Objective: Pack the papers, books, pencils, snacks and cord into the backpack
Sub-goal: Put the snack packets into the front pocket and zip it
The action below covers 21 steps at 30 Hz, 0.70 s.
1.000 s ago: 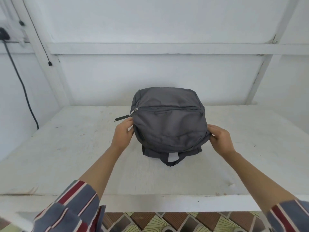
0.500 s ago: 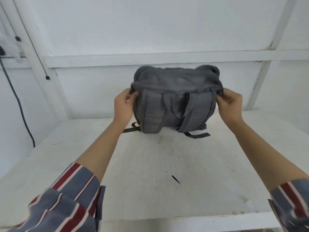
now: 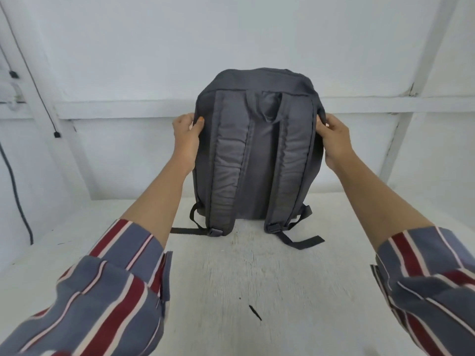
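Nearest the camera, two striped sleeves point(image 3: 102, 291) frame a white table point(image 3: 257, 273), which bears a small dark mark point(image 3: 255, 312) on its near part. Farther in, the grey backpack point(image 3: 259, 181) stands upright at the middle of the table, its strap side facing the person. The padded shoulder straps point(image 3: 226, 165) hang down the back panel, and the loose webbing ends point(image 3: 300, 243) lie on the tabletop.

The left hand point(image 3: 186, 140) grips the bag's left edge, thumb on the near face and fingers wrapped behind. The right hand point(image 3: 334, 142) grips the right edge the same way. Behind the bag is a white panelled wall, with a black cable point(image 3: 15, 181) hanging at far left.

No papers, books, pencils, snacks or cord are in view, and the zips are on the hidden far side, so whether the bag is loaded cannot be told. The step in hand looks like standing and steadying the bag. The next move probably calls for reaching the top opening — which means keeping one hand on the bag so it does not slump.

A second ago the backpack lay flat with its front pocket up and a zip pull by the left hand. Half a second ago it was lifted and bunched — now it stands at full height, with the hands higher on its sides.
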Each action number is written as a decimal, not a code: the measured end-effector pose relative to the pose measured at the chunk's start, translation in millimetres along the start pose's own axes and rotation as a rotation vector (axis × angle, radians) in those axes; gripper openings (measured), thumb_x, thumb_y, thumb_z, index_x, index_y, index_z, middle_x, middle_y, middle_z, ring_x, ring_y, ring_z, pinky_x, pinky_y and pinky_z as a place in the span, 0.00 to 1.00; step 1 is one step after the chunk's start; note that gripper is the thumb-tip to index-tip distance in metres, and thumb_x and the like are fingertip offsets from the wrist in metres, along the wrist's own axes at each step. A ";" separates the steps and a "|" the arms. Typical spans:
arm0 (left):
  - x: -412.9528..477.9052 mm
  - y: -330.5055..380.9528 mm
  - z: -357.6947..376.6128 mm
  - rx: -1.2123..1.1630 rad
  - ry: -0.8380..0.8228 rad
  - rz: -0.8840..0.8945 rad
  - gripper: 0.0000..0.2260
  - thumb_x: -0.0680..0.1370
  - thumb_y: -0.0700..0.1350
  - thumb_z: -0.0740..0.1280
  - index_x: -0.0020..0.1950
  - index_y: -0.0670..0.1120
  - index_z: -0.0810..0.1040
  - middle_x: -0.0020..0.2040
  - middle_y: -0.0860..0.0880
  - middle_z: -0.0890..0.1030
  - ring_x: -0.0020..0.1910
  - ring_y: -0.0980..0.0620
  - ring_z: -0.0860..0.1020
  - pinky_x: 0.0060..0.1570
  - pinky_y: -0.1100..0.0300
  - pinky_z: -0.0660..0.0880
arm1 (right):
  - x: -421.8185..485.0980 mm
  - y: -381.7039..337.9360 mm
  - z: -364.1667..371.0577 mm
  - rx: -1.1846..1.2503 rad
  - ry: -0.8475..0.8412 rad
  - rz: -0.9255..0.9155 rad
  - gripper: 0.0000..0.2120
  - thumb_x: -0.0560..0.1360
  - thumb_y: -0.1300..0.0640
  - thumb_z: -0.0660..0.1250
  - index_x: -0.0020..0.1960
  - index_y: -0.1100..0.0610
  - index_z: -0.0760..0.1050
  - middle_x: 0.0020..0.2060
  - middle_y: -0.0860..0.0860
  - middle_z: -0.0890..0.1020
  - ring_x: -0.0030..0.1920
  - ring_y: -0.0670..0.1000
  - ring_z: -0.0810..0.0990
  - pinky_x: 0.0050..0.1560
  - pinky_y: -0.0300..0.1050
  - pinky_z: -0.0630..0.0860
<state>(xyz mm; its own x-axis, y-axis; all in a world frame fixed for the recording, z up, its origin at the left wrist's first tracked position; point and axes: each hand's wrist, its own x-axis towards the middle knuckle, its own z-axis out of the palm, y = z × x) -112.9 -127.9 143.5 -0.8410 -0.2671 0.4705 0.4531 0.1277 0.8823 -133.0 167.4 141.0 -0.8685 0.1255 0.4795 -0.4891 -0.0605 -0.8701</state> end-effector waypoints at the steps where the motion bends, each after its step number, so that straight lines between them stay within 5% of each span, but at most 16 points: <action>1: 1.8 -0.1 -2.0 -0.024 -0.022 -0.032 0.07 0.78 0.44 0.62 0.41 0.45 0.72 0.61 0.38 0.70 0.55 0.48 0.72 0.64 0.54 0.66 | 3.7 5.6 -3.6 0.030 -0.050 0.035 0.10 0.75 0.54 0.68 0.55 0.53 0.79 0.55 0.47 0.81 0.54 0.43 0.79 0.55 0.39 0.74; 3: 7.2 0.0 -3.7 -0.083 -0.097 -0.078 0.09 0.76 0.45 0.62 0.52 0.41 0.75 0.62 0.44 0.74 0.58 0.48 0.74 0.65 0.55 0.67 | 6.0 6.0 -7.7 0.086 -0.127 0.080 0.20 0.75 0.53 0.68 0.65 0.56 0.73 0.65 0.49 0.75 0.63 0.47 0.74 0.62 0.43 0.72; 4: 7.1 1.5 -3.1 -0.109 -0.130 -0.092 0.11 0.75 0.45 0.61 0.53 0.41 0.75 0.54 0.46 0.77 0.53 0.50 0.75 0.59 0.56 0.69 | 7.3 6.0 -8.4 0.092 -0.142 0.088 0.16 0.76 0.55 0.66 0.63 0.57 0.74 0.60 0.49 0.79 0.60 0.47 0.76 0.60 0.42 0.73; 6: 8.0 -0.3 -0.4 -0.116 -0.125 -0.078 0.06 0.73 0.46 0.60 0.44 0.44 0.72 0.43 0.47 0.74 0.45 0.51 0.71 0.49 0.55 0.66 | 8.6 6.8 -6.6 0.086 -0.136 0.055 0.05 0.78 0.58 0.63 0.50 0.56 0.77 0.46 0.47 0.83 0.49 0.48 0.79 0.53 0.42 0.75; 10: 10.5 -6.4 8.8 -0.122 0.017 0.015 0.13 0.79 0.42 0.61 0.34 0.48 0.72 0.32 0.53 0.75 0.36 0.54 0.71 0.42 0.59 0.69 | 15.3 11.8 2.6 0.017 0.023 -0.090 0.09 0.76 0.56 0.66 0.40 0.59 0.76 0.37 0.54 0.78 0.41 0.51 0.74 0.47 0.46 0.74; 14: 28.7 -12.1 21.3 -0.015 0.181 0.146 0.12 0.80 0.43 0.60 0.36 0.49 0.73 0.35 0.50 0.74 0.37 0.54 0.70 0.41 0.59 0.69 | 33.9 14.6 17.5 -0.146 0.178 -0.205 0.13 0.77 0.57 0.62 0.35 0.60 0.69 0.29 0.50 0.67 0.32 0.46 0.64 0.35 0.39 0.63; 21: 77.3 -22.9 43.1 0.089 0.312 0.144 0.14 0.81 0.40 0.57 0.36 0.50 0.70 0.34 0.55 0.71 0.33 0.61 0.68 0.36 0.70 0.66 | 85.5 31.1 44.3 -0.223 0.286 -0.182 0.14 0.79 0.58 0.58 0.35 0.52 0.66 0.30 0.44 0.69 0.31 0.41 0.66 0.34 0.32 0.64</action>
<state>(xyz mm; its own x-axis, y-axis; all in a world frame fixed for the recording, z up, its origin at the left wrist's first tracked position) -201.0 -110.3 160.2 -0.6330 -0.5176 0.5757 0.5216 0.2643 0.8112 -226.0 132.4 160.1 -0.6965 0.3867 0.6045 -0.5762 0.2006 -0.7923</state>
